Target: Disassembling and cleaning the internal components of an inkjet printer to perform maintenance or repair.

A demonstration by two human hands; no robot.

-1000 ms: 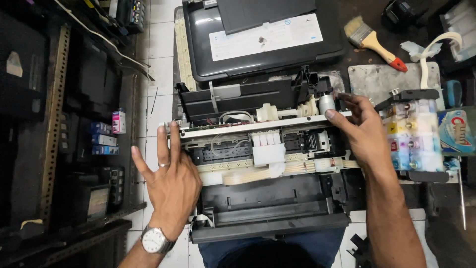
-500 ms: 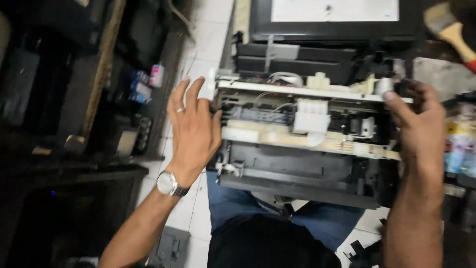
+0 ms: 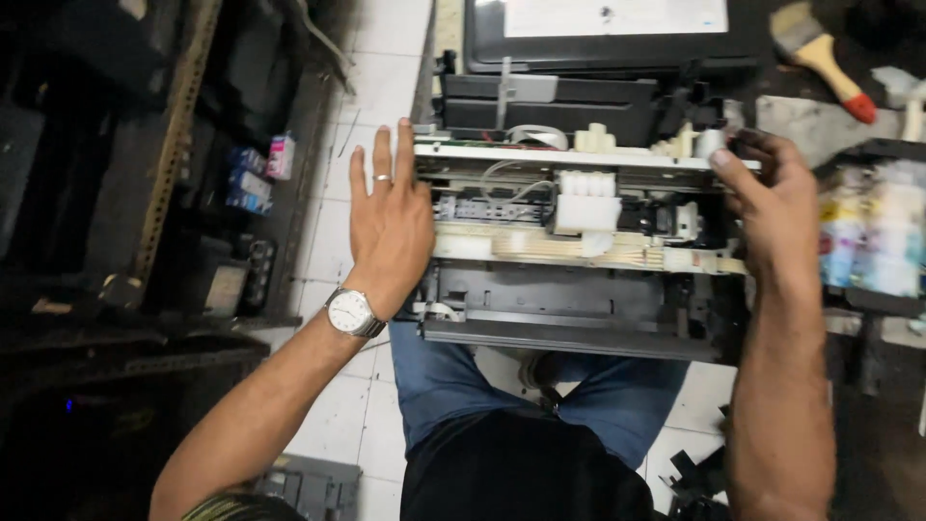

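Black opened printer (image 3: 579,241) rests across my lap. My left hand (image 3: 391,227) lies flat, fingers spread, against printer's left end. My right hand (image 3: 772,207) curls around right end, fingertips pinching small white part (image 3: 711,143). Paintbrush (image 3: 820,53) beyond.

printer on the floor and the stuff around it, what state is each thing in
printer: cover off, insides exposed
white carriage: near mid-rail
scanner lid: detached, lying flat behind
left hand: open, flat on printer's left end
right hand: gripping printer's right end
paintbrush: lying unused
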